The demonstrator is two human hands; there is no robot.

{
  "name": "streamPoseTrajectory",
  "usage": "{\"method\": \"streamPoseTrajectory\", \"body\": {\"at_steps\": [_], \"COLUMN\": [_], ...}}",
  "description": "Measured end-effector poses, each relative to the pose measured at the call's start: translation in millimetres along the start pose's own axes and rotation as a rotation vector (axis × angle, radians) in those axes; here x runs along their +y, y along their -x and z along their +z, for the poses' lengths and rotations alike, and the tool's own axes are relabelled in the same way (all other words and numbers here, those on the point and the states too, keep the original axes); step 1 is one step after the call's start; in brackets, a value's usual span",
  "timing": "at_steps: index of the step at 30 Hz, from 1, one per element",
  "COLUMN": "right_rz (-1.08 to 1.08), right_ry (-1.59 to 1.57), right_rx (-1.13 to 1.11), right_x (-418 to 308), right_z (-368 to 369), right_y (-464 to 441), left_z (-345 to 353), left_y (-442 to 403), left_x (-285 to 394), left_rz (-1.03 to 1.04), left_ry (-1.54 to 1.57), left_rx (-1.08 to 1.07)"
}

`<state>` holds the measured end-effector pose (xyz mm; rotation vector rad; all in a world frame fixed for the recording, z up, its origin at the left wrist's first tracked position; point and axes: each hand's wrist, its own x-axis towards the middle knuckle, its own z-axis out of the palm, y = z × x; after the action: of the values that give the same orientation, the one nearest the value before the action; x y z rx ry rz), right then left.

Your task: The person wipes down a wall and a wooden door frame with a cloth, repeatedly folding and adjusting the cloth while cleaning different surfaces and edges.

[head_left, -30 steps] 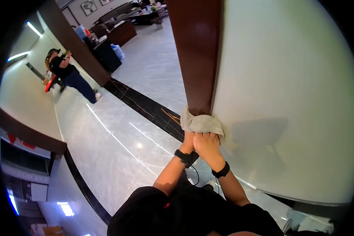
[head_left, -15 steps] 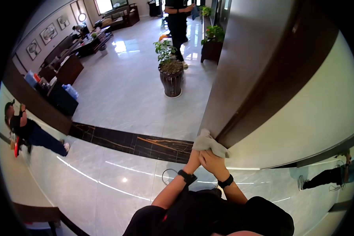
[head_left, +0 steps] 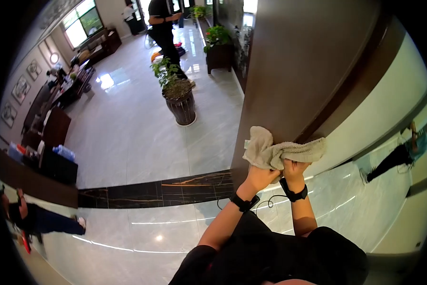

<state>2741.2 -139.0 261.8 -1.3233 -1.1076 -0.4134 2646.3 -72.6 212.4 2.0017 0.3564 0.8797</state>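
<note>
A light grey-beige cloth (head_left: pixel 265 153) hangs bunched in front of a dark brown door frame (head_left: pixel 296 90). My left hand (head_left: pixel 262 179) grips its lower left part, with the fingers partly hidden under the folds. Close beside it on the right, my right hand (head_left: pixel 295 169) is closed around the cloth's lower right part. A small white tag shows at the cloth's left edge. Whether the cloth touches the frame I cannot tell. Both wrists wear black bands, and a thin cable loops by the wrists.
Beyond a black marble floor strip (head_left: pixel 132 194) stands a potted plant (head_left: pixel 180 107). Behind it is a person in black (head_left: pixel 162 35). Another person (head_left: pixel 47 218) is at the left edge, another (head_left: pixel 398 154) at the right. A planter (head_left: pixel 219 56) stands along the far wall.
The cloth, earlier bunched low at the frame's corner, is now higher, further right and more spread out. My hands have moved up and right with it and farther apart. The view has shifted.
</note>
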Motion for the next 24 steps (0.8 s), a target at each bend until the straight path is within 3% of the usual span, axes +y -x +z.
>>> {"method": "streamPoseTrajectory", "body": {"at_steps": [2,4,6,8,10,12,14,15,17,18,20,22,24], "right_rz": [0.076,0.08,-0.083,0.055,0.029,0.675,0.113,0.116,0.778,0.791,0.582,0.464,0.417], "right_ry": [-0.148,-0.062,0.044,-0.094,0.059,-0.216,-0.114,-0.097,-0.545,-0.534,-0.327,-0.171,-0.073], "right_rx": [-0.067,-0.072,-0.23,-0.265,-0.441,-0.38,-0.371,-0.368,-0.685,-0.661,-0.533,-0.447,-0.371], "right_x": [5,23,39,72,80,20,43,54,73,74,62,55,49], "right_z": [1,-2,-4,-6,-19,-25,-20,-26,-41,-37,-29,-21,-18], "right_y": [7,24,36,63,76,49,50,59,75,81,88,97,104], "left_z": [11,20,28,30,30,33,29,24,28,32,35,33,-3], "left_y": [6,13,15,19,18,27,16,8,7,5,16,19,3], "left_x": [-20,-35,-52,-55,-55,-47,-37,-28,-36,-47,-71,-90,-68], "left_rz": [-0.053,0.006,0.24,0.255,-0.014,-0.012,0.093,0.115,0.103,0.088,0.113,0.182,0.323], "left_ry": [0.101,0.104,-0.064,-0.08,0.33,0.283,0.28,0.357,0.427,0.471,0.464,0.354,0.123], "left_rx": [-0.078,-0.101,0.017,0.01,-0.158,-0.178,0.016,-0.013,-0.08,-0.128,-0.18,-0.196,-0.173]}}
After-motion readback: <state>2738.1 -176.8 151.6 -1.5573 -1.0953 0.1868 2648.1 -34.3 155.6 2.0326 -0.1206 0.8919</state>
